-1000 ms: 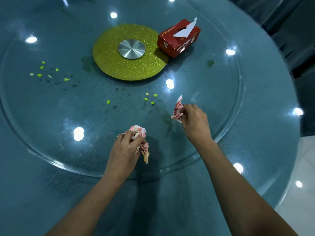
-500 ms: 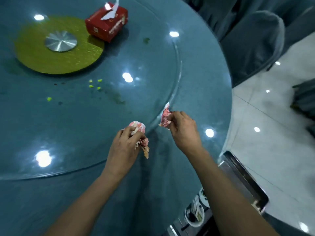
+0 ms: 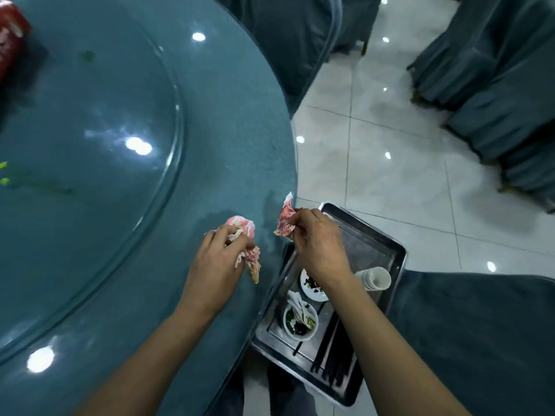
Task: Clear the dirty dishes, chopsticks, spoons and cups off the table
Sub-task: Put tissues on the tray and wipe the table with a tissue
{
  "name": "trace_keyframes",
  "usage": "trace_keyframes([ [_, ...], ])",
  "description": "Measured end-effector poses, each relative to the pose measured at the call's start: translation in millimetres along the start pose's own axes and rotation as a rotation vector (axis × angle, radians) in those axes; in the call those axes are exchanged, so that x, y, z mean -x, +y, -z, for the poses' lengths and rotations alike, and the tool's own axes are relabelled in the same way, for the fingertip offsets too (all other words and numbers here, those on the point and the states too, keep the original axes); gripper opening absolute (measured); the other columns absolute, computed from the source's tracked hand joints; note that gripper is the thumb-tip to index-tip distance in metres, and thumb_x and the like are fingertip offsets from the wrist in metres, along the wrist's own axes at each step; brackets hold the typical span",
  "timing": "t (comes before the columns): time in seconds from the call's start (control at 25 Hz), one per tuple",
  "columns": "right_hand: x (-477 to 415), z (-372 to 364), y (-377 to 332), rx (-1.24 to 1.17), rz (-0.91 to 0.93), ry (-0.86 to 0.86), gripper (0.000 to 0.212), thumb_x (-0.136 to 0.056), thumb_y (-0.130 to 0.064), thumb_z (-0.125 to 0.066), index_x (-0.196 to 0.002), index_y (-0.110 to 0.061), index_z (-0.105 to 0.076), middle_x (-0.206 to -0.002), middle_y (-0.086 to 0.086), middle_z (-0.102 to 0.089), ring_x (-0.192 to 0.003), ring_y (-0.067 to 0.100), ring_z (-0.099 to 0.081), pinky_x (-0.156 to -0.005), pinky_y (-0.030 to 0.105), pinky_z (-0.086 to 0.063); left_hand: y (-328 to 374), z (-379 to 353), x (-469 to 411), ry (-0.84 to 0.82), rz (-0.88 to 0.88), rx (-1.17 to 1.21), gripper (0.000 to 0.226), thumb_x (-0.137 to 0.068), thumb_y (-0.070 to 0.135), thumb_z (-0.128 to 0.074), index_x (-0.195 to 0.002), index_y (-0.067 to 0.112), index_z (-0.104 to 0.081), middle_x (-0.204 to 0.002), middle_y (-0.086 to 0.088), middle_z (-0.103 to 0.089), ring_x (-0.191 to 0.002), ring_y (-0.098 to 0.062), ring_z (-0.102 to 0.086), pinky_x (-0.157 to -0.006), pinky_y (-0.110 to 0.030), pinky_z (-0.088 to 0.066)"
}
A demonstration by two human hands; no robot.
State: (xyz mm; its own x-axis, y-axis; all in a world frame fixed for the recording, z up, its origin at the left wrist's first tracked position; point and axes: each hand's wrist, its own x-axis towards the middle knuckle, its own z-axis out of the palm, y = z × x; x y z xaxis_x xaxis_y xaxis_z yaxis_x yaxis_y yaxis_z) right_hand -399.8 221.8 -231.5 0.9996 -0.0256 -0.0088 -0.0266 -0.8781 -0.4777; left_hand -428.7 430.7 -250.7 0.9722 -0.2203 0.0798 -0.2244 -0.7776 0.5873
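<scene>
left hand (image 3: 219,259): over the table near its edge, back of hand up. fingers curled round a scrunched pink + white paper wad (image 3: 251,256). some paper pokes out past the fingertips, some hangs down by the thumb.
right hand (image 3: 318,244): just past the table edge, above the tray. thumb + fingertips pinch a smaller pink paper scrap (image 3: 284,219), which stands up from the fingers.
hands: near each other, not touching.
table (image 3: 225,130): round, w/ a blue-green cloth.
glass disc (image 3: 90,121): big + round, lies on the table. lamp spots shine on it.
tray (image 3: 390,250): metal, lower than the tabletop, right beside the table edge, its left side partly under the edge. can't tell what it sits on.
bowl (image 3: 300,324): white, in the tray, dark + green bits inside. a white thing sticks out of it, can't tell what.
small plate (image 3: 312,291): white w/ dark bits, in the tray just behind the bowl, partly hid by the right wrist.
cups (image 3: 374,279): white, stacked, lying on their side in the tray, right of the wrist.
chopsticks (image 3: 330,355): black, a bunch lying flat in the near part of the tray.
red box (image 3: 9,34): top left corner, on the glass, blurry.
green bits (image 3: 3,172): on the glass at the left edge.
chairs (image 3: 480,340): covered w/ blue-green cloth, one right of the tray, more farther off.
floor (image 3: 390,175): shiny white tiles.
</scene>
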Motion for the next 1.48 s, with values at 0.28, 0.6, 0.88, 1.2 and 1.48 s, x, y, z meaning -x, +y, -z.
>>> trace_keyframes([
  [0.28, 10, 21, 112, 0.026, -0.132, -0.002, 0.013, -0.089, -0.015, -0.063, -0.100, -0.021, -0.067, -0.097, 0.000, -0.066, -0.087, 0.024, -0.063, -0.080, 0.046, -0.053, 73, -86, -29, -0.085, -0.164, -0.051, 0.036, -0.077, 0.002, -0.077, -0.106, 0.021, -0.070, -0.116, -0.004, -0.060, -0.103, -0.029, -0.053, -0.083, -0.042, -0.051],
  [0.6, -17, 14, 237, 0.155, -0.235, -0.092, 0.013, -0.093, -0.017, -0.066, -0.105, -0.017, -0.071, -0.102, 0.006, -0.067, -0.089, 0.027, -0.065, -0.081, 0.044, -0.055, 110, -215, -91, -0.185, -0.138, -0.127, 0.033, -0.080, 0.009, -0.077, -0.111, 0.017, -0.070, -0.119, -0.012, -0.062, -0.099, -0.035, -0.056, -0.082, -0.048, -0.051],
  [0.88, -41, -31, 324, 0.292, -0.271, -0.229, 0.014, -0.092, -0.019, -0.067, -0.105, -0.024, -0.070, -0.099, 0.003, -0.069, -0.078, 0.023, -0.058, -0.076, 0.035, -0.046, 105, -322, -126, -0.320, -0.091, -0.214, 0.037, -0.094, 0.019, -0.066, -0.128, 0.030, -0.056, -0.136, -0.004, -0.048, -0.119, -0.027, -0.045, -0.100, -0.040, -0.041],
  [1.2, -58, -94, 376, 0.306, -0.344, -0.301, 0.016, -0.091, -0.020, -0.070, -0.106, -0.024, -0.070, -0.100, 0.002, -0.070, -0.091, 0.025, -0.066, -0.093, 0.043, -0.053, 86, -412, -146, -0.428, -0.060, -0.284, 0.048, -0.093, 0.018, -0.069, -0.133, 0.037, -0.051, -0.152, -0.009, -0.039, -0.132, -0.031, -0.041, -0.108, -0.046, -0.040],
  [1.48, -50, -94, 393, 0.232, -0.382, -0.306, 0.025, -0.096, -0.023, -0.066, -0.120, -0.026, -0.068, -0.117, 0.006, -0.067, -0.105, 0.030, -0.063, -0.089, 0.041, -0.051, 91, -429, -158, -0.518, -0.027, -0.178, 0.070, -0.092, 0.020, -0.072, -0.150, 0.041, -0.039, -0.158, -0.001, -0.035, -0.143, -0.031, -0.031, -0.117, -0.052, -0.031],
])
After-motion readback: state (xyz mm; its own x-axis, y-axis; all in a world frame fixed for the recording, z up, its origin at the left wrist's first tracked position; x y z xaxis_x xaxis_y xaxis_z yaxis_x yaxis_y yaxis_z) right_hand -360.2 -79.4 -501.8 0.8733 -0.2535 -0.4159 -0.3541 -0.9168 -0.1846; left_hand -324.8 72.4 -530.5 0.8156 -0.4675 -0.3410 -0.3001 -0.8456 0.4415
